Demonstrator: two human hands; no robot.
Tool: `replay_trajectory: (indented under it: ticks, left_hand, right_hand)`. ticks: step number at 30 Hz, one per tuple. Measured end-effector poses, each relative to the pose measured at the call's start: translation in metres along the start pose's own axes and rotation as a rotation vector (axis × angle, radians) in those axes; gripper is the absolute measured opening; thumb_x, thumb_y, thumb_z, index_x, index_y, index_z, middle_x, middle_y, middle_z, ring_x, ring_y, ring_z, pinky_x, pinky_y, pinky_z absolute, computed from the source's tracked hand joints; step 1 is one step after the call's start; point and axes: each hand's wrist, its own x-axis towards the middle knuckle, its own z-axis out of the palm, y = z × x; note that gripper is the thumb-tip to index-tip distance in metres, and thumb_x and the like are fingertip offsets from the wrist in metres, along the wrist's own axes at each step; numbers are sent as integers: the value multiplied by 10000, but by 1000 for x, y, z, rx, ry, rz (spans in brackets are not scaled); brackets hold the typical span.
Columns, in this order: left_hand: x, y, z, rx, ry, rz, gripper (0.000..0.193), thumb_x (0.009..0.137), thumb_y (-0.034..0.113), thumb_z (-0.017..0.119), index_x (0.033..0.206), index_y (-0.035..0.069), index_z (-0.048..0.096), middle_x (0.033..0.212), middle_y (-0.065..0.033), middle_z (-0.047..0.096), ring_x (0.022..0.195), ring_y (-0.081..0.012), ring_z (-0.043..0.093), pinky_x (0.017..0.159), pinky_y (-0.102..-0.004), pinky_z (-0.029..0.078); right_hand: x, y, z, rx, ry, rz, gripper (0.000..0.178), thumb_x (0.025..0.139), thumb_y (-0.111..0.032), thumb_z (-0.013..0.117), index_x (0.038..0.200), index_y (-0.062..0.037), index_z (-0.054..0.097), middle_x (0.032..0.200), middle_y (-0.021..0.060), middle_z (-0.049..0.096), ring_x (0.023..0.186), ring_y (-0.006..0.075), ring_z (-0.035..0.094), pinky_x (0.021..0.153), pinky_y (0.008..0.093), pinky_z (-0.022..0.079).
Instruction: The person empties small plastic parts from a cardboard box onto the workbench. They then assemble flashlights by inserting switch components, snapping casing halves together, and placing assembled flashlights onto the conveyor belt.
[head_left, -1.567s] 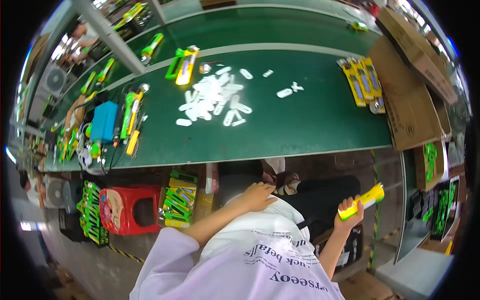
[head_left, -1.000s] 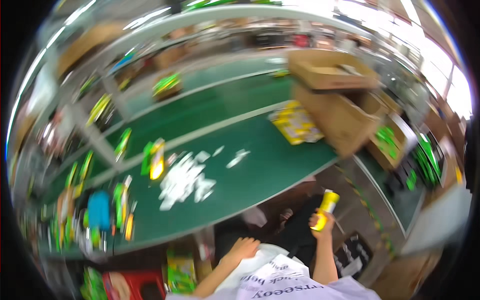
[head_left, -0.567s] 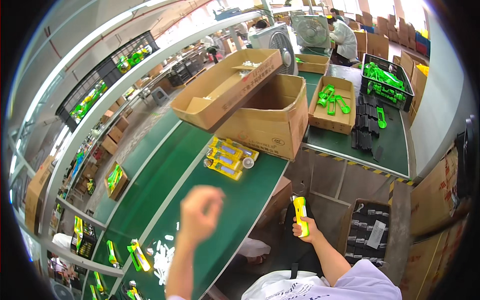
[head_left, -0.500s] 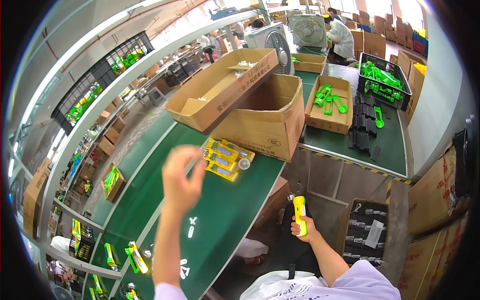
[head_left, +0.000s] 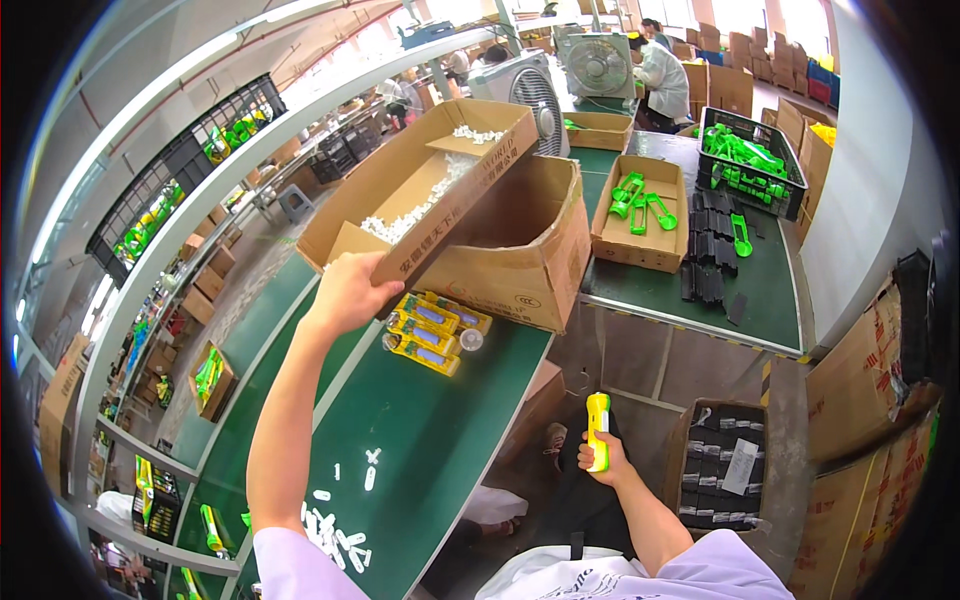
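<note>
My left hand is closed on the near corner of a shallow cardboard box, fingers at its rim and thumb along its front. The box tilts toward me on a taller open carton; small white plastic parts lie inside it. Upright in my right hand is a yellow flashlight, gripped round its lower body beyond the table's right edge. Several yellow flashlight bodies lie in a group just below the box. More white plastic pieces are scattered near my left forearm.
A tray box of green parts, black strips and a black crate of green pieces occupy the far right bench. A carton of black items stands low at right. Fans and a person are farther back.
My left hand has moved up from above the table to grip the shallow box, which now tips toward me and shows more white parts. The right hand still holds the flashlight.
</note>
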Motion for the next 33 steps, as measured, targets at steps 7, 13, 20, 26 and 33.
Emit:
replay_trajectory:
  ticks: [7,13,20,26,33]
  left_hand:
    - [-110,22,-30,33,-41,-156,238,789,186,724,934,8,663,885,-211,673,815,-408,636,730,-446,499]
    - [-241,27,-44,-138,-35,-202,277,730,133,787,921,-19,656,956,-151,700,736,-325,669,638,-370,529]
    - [-368,88,0,185,-92,-201,256,577,79,771,743,63,577,1138,-147,676,785,-262,691,640,-350,540]
    - [-439,109,37,114,-163,-343,219,610,86,724,758,66,563,1174,-137,662,802,-258,686,645,-354,535]
    - [-464,95,51,72,-268,-388,264,711,175,771,765,38,552,1160,-125,659,798,-284,662,657,-380,512]
  right_hand:
    - [-1,5,4,-29,26,44,277,850,-307,621,988,-87,525,624,21,399,521,134,382,511,283,355]
    - [3,8,6,-18,-25,58,255,858,-290,602,991,-83,536,620,30,410,521,145,392,492,288,347]
    - [8,18,13,-89,-14,77,295,874,-326,613,1019,-81,537,637,8,416,522,117,393,488,261,352]
    - [9,22,19,-128,56,89,255,895,-287,580,1025,-78,516,647,10,410,529,121,376,483,271,334]
    - [-4,28,27,-185,57,70,253,908,-287,561,1029,-76,491,639,20,381,526,123,357,485,266,322]
